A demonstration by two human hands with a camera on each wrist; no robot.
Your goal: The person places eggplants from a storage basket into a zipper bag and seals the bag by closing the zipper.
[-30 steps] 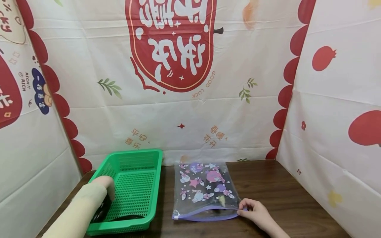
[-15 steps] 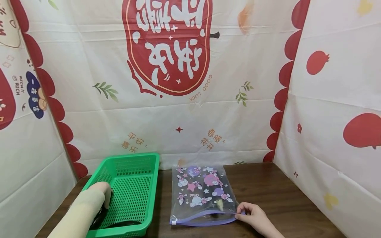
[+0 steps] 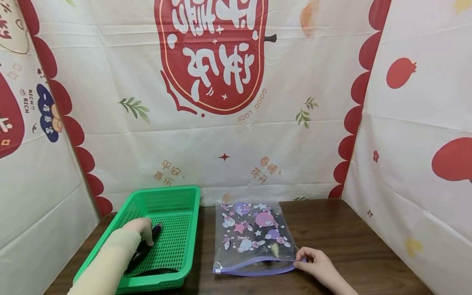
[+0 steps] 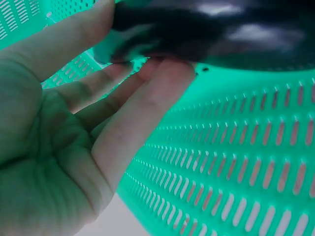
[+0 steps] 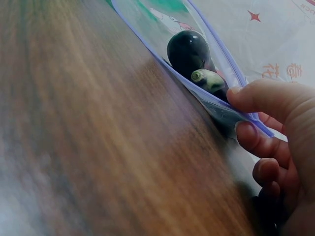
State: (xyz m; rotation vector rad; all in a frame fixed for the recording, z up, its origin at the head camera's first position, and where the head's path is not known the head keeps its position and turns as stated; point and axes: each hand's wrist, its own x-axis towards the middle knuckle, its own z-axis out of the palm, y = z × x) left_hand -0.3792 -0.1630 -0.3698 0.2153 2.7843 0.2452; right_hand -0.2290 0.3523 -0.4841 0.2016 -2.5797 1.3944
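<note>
Inside the green basket, my left hand grips a dark, glossy eggplant between thumb and fingers. The left wrist view shows this eggplant close up, one end hidden past the frame edge. Another dark eggplant lies at the basket's near end. To the right, a clear printed zip bag lies flat with its purple-edged mouth parted. My right hand pinches the right corner of that mouth. In the right wrist view the bag holds a dark eggplant and one with a pale green stem end.
Basket and bag sit side by side on a dark wood table. Printed white cloth hangs behind and on both sides. A slider sits at the bag's left corner.
My left hand has moved right and slightly up within the basket, and the eggplant in its grip now shows on both sides of the fingers. The right hand keeps its pinch on the bag.
</note>
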